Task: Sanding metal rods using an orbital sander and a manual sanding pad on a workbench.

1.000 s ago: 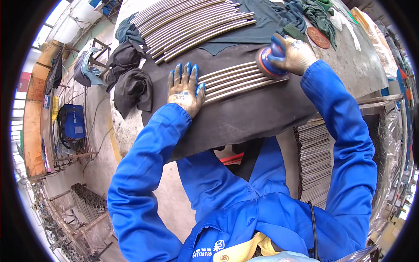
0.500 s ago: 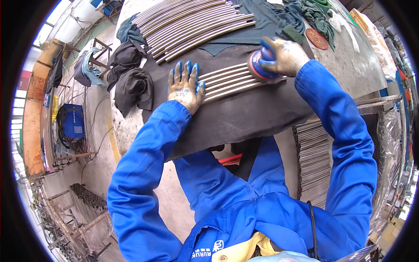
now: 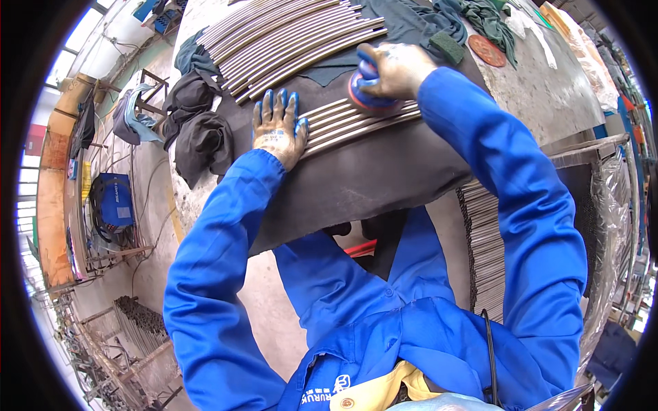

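Several slim metal rods (image 3: 343,132) lie side by side on a dark cloth (image 3: 343,192) over the table. My left hand (image 3: 277,133), in a glove with blue fingertips, rests flat on their left ends with its fingers stretched out. My right hand (image 3: 394,72), gloved too, is closed round the top of a round blue hand pad (image 3: 363,96) with a reddish rim. The pad sits on the rods right of their middle, and its underside is hidden.
Beyond the cloth lies a larger batch of metal rods (image 3: 288,41). Crumpled dark cloths (image 3: 204,147) lie at the left table edge. A reddish disc (image 3: 486,51) and a green scouring pad (image 3: 447,49) lie far right. Stacked rods (image 3: 488,240) stand below the table's right side.
My right hand has slid left along the rods with the blue pad, from near their right ends. My left hand stays on the left ends. The whole view has shifted slightly.
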`<state>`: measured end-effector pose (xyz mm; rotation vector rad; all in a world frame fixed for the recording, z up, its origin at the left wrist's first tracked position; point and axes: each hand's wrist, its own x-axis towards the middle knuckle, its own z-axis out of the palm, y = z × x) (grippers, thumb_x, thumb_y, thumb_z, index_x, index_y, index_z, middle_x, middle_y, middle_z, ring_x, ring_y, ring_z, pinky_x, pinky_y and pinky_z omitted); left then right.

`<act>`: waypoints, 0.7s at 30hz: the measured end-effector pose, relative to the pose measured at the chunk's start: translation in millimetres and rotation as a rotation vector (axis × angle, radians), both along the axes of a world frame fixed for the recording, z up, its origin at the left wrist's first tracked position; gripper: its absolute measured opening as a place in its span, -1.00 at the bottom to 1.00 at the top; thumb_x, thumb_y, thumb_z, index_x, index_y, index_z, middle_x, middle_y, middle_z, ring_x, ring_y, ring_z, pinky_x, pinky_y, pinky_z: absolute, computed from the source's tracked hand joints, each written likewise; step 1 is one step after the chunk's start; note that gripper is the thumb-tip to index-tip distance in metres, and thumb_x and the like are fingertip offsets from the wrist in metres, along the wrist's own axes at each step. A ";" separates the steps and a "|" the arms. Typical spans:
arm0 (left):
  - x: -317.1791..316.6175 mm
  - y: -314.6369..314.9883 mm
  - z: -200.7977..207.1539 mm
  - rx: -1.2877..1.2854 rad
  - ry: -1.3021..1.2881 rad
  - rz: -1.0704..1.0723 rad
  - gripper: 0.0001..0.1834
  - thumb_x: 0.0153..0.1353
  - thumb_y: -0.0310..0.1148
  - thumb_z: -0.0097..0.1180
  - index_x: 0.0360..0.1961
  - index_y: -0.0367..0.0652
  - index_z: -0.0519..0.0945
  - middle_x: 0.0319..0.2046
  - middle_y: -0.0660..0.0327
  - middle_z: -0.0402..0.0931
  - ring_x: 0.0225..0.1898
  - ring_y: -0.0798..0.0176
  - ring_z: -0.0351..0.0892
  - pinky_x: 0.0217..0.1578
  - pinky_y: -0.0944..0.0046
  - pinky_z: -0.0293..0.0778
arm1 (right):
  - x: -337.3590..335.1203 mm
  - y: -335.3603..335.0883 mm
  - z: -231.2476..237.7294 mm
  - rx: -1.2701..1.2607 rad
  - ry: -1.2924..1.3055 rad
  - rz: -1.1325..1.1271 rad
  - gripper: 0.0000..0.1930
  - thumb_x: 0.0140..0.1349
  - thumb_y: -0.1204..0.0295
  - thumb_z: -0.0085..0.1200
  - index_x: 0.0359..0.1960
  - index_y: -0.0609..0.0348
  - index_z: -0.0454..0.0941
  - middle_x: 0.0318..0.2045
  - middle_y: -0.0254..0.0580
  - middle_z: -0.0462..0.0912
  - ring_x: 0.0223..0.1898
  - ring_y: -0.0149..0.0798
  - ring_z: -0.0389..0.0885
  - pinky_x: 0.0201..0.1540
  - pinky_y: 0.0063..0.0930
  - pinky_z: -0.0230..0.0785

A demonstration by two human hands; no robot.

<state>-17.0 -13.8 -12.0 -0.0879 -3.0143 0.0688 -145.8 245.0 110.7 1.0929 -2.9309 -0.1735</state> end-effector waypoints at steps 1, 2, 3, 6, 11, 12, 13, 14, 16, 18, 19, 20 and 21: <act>-1.7 -0.7 -0.1 -0.006 0.009 -0.009 -0.27 0.36 0.02 -0.31 0.48 -0.11 0.09 0.49 -0.05 -0.05 0.52 -0.23 -0.25 0.45 -0.19 -0.40 | -6.7 6.0 -3.4 -0.012 0.034 -0.006 -0.28 0.15 -0.12 0.14 0.26 0.02 0.35 -0.01 0.05 0.63 -0.03 0.05 0.66 0.03 -0.20 0.50; -2.7 -1.1 -0.6 -0.012 0.018 -0.018 -0.27 0.36 0.01 -0.31 0.48 -0.11 0.10 0.49 -0.05 -0.05 0.52 -0.23 -0.25 0.45 -0.19 -0.40 | -12.3 11.2 -7.7 -0.023 0.069 -0.012 -0.28 0.16 -0.12 0.13 0.26 0.02 0.35 -0.01 0.05 0.63 -0.03 0.04 0.66 0.03 -0.20 0.50; -4.0 -2.4 -1.4 -0.010 0.016 -0.015 -0.27 0.36 0.01 -0.31 0.48 -0.11 0.10 0.49 -0.05 -0.05 0.52 -0.23 -0.25 0.45 -0.19 -0.40 | -14.6 13.1 -8.3 -0.022 0.067 -0.010 -0.28 0.16 -0.12 0.13 0.26 0.02 0.35 -0.01 0.05 0.63 -0.03 0.04 0.66 0.03 -0.20 0.50; -7.9 -5.2 -0.2 -0.020 0.037 -0.022 -0.27 0.37 0.01 -0.31 0.48 -0.12 0.10 0.49 -0.05 -0.04 0.52 -0.23 -0.25 0.45 -0.19 -0.40 | -19.9 19.3 -8.7 -0.018 0.052 -0.066 -0.28 0.16 -0.12 0.11 0.26 0.04 0.35 0.00 0.04 0.63 -0.02 0.04 0.65 0.05 -0.20 0.49; -2.1 -4.1 -9.0 -0.061 0.102 -0.066 -0.27 0.37 0.01 -0.31 0.48 -0.12 0.09 0.49 -0.04 -0.04 0.52 -0.21 -0.24 0.46 -0.16 -0.38 | -7.7 1.4 -1.5 0.011 0.031 -0.079 -0.29 0.16 -0.12 0.09 0.25 0.05 0.36 0.01 0.03 0.63 -0.01 0.05 0.65 0.05 -0.20 0.49; 0.8 -5.0 -12.1 -0.071 0.117 -0.077 -0.27 0.37 0.01 -0.31 0.48 -0.12 0.09 0.49 -0.03 -0.04 0.52 -0.20 -0.24 0.46 -0.15 -0.38 | -4.2 -1.3 0.0 0.023 0.023 -0.074 -0.29 0.16 -0.12 0.09 0.25 0.05 0.37 0.01 0.03 0.63 -0.01 0.05 0.65 0.05 -0.20 0.49; 5.6 -0.2 -9.8 -0.070 0.117 -0.080 -0.27 0.37 0.01 -0.31 0.48 -0.12 0.09 0.49 -0.03 -0.04 0.52 -0.20 -0.24 0.46 -0.15 -0.38 | -1.4 2.9 0.3 0.025 0.022 -0.076 -0.29 0.16 -0.12 0.09 0.25 0.05 0.37 0.01 0.03 0.63 -0.01 0.05 0.65 0.05 -0.20 0.49; 12.2 5.1 -8.6 -0.032 0.103 -0.104 -0.27 0.38 0.01 -0.32 0.48 -0.12 0.08 0.49 -0.03 -0.04 0.52 -0.18 -0.23 0.46 -0.14 -0.38 | 1.0 10.9 1.8 0.029 0.017 -0.073 -0.29 0.16 -0.11 0.09 0.25 0.05 0.37 0.00 0.04 0.63 -0.01 0.06 0.65 0.04 -0.20 0.49; 29.3 16.9 -0.9 0.040 0.072 -0.138 -0.27 0.38 0.01 -0.32 0.48 -0.13 0.07 0.50 -0.02 -0.05 0.53 -0.15 -0.23 0.47 -0.11 -0.39 | 4.9 28.4 4.9 0.032 0.004 -0.055 -0.29 0.15 -0.10 0.10 0.25 0.04 0.37 0.00 0.05 0.63 -0.03 0.07 0.65 0.03 -0.19 0.49; 32.8 19.6 3.0 0.075 0.059 -0.153 -0.27 0.38 0.01 -0.33 0.48 -0.13 0.07 0.50 -0.02 -0.05 0.53 -0.14 -0.23 0.47 -0.10 -0.39 | 3.8 35.5 3.7 0.033 -0.001 -0.043 -0.29 0.15 -0.10 0.11 0.25 0.04 0.37 0.00 0.06 0.63 -0.03 0.07 0.65 0.02 -0.19 0.49; 27.7 18.5 5.8 0.046 0.044 -0.115 -0.27 0.38 0.01 -0.33 0.48 -0.13 0.06 0.50 -0.02 -0.06 0.53 -0.13 -0.23 0.47 -0.09 -0.39 | -2.0 35.9 0.1 0.016 0.008 -0.067 -0.30 0.16 -0.08 0.11 0.25 0.03 0.37 0.00 0.04 0.64 -0.04 0.06 0.66 0.02 -0.18 0.51; 19.8 17.1 7.8 0.018 0.030 -0.077 -0.27 0.39 0.01 -0.33 0.48 -0.14 0.05 0.50 -0.01 -0.06 0.53 -0.11 -0.22 0.47 -0.09 -0.39 | -9.1 34.5 -2.3 -0.001 0.018 -0.091 -0.32 0.17 -0.07 0.11 0.26 0.02 0.37 -0.01 0.03 0.64 -0.05 0.05 0.67 0.01 -0.16 0.52; 13.1 16.1 9.9 -0.010 0.016 -0.038 -0.27 0.39 0.01 -0.33 0.49 -0.14 0.05 0.50 -0.01 -0.06 0.53 -0.10 -0.22 0.48 -0.08 -0.39 | -15.6 34.0 -4.5 -0.017 0.029 -0.115 -0.33 0.18 -0.06 0.11 0.26 0.01 0.37 -0.01 0.01 0.65 -0.06 0.04 0.68 0.00 -0.15 0.54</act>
